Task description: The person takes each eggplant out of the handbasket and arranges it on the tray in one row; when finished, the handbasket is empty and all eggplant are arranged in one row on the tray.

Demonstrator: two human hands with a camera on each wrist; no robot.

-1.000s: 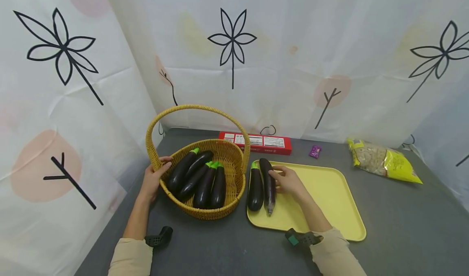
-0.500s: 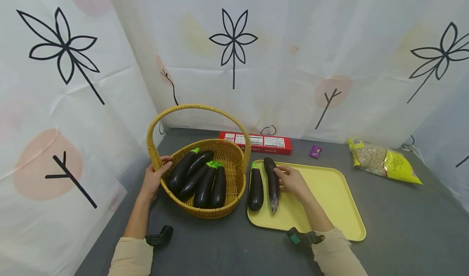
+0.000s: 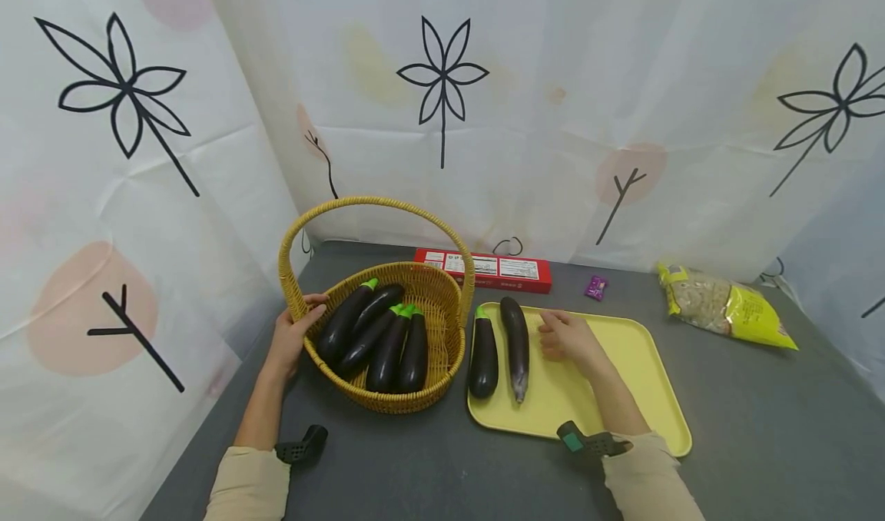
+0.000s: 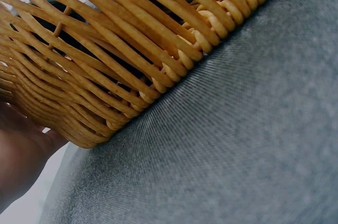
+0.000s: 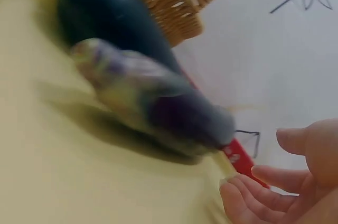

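Eggplants (image 3: 414, 356) lie five in one basket (image 3: 397, 404), two on one tray (image 3: 632, 360).

5 eggplts (image 3: 413, 360) in bskt (image 3: 394, 404), L | 2 eggplts (image 3: 484, 363) on tray (image 3: 636, 367), R | box (image 3: 515, 283) behind both

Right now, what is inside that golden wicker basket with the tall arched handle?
Five glossy, dark purple, elongated eggplants lie inside the basket, some showing green caps. Whatever may lie directly beneath them is covered, so I cannot see it.
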